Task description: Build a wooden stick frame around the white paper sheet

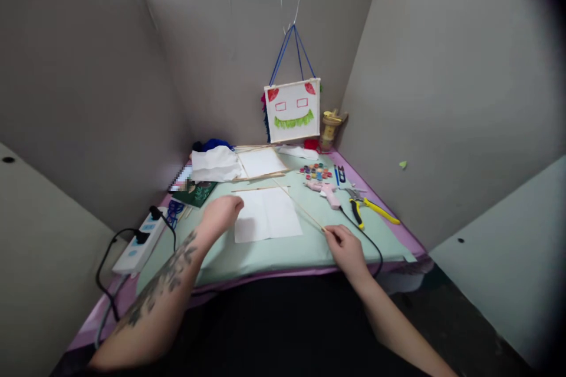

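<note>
A long thin wooden stick (299, 206) lies slanted on the pale green table (274, 250), just beside the right edge of a flat white sheet of paper (269, 215). The right hand (347, 250) pinches the near end of the stick, so its grip is closed on the stick. The left hand (221, 215) rests on the left side of the white sheet, with its fingers curled into a loose fist and nothing seen inside it.

To the right of the stick lie a pink glue gun (326, 193) with a black cord and yellow-handled pliers (369, 209). Farther back sit small round paint pots (316, 172). At the far wall hangs a white square board with red shapes and a green fringe (292, 109). A white power strip (141, 241) lies at the left edge.
</note>
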Tool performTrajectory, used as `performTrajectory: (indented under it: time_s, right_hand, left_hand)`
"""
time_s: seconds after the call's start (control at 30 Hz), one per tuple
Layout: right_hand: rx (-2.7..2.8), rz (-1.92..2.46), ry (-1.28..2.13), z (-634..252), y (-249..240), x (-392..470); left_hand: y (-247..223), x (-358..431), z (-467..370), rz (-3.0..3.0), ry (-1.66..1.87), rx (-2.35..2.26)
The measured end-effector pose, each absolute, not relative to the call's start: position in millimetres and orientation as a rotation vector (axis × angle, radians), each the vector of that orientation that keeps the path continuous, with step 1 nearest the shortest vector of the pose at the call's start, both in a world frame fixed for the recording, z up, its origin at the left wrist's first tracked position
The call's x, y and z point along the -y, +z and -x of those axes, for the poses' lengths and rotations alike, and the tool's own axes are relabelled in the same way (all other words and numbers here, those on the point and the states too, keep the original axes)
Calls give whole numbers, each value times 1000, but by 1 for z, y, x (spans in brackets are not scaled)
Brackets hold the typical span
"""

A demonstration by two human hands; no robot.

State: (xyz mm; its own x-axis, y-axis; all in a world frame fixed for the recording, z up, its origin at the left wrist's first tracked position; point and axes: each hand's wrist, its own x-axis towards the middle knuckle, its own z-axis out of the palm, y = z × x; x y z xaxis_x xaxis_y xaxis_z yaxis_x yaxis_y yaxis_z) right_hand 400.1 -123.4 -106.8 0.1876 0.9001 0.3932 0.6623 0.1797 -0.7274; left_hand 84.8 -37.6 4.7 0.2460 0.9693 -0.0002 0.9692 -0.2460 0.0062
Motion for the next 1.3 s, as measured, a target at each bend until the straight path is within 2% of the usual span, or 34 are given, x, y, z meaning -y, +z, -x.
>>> performTrajectory:
  time_s: [0.13, 0.23, 0.47, 0.8, 1.0, 1.2, 1.3]
  right_hand:
    - [1521, 1512, 390, -405, -109, 126]
    - [1523, 1482, 435, -408, -112, 125]
    - [1469, 1442, 497, -408, -110, 123]
    - [1416, 1405, 482, -405, -103, 123]
    - [1324, 1374, 525, -410, -106, 120]
    - [1128, 1351, 686, -414, -111, 118]
    - [1115, 1363, 720, -415, -110, 118]
  left_hand:
    - [-7, -27, -94, -2399, -41, -2039]
    - [-20, -47, -82, -2357, -81, -2084]
    - [-31, -51, -66, -2411, -66, -2064]
    - [-33, -58, -91, -2410, 103, -2081]
    - [-25, -21, -107, -2381, 215, -2056]
    - [-42, 63, -177, -2614, 112, -1532]
    - [-48, 83, -201, -2704, 97, -1422]
